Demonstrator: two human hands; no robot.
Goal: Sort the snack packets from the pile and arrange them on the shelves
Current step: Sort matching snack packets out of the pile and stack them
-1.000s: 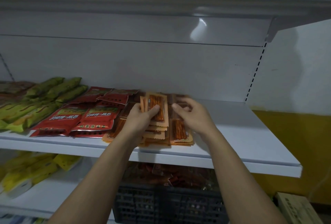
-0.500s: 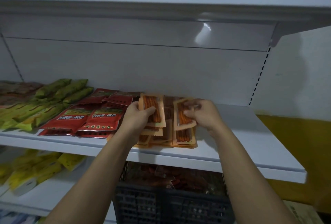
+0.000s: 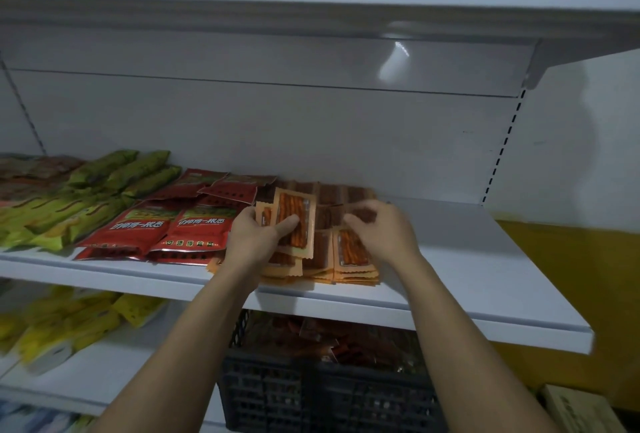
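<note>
Head view of a white shop rack. On the middle shelf [image 3: 485, 269], from the left: brown packets [image 3: 34, 169] at the far edge, green packets [image 3: 117, 172] lying in rows, then red packets [image 3: 166, 228] overlapping one another. Just right of the red packets the left hand [image 3: 252, 238] holds a small fan of orange snack packets [image 3: 298, 204] tilted up off the shelf, the thumb pressed on the front of the top packet and the fingers hidden behind it. Beneath and beside this hand, stacks of the same orange packets [image 3: 353, 268] lie flat near the front lip of the shelf, with a further row behind them. The right hand [image 3: 384, 231] rests over the rear row, fingers [image 3: 372, 207] bent downward and thumb extended to the left; whether they pinch a packet cannot be told. The right part of the shelf is bare white metal. On the lower shelf at left lie yellow packets [image 3: 69, 325]. Below centre, a black crate [image 3: 311, 398] contains a loose pile of snack packets [image 3: 346, 339]. A cardboard box [image 3: 581, 408] sits at lower right.
</note>
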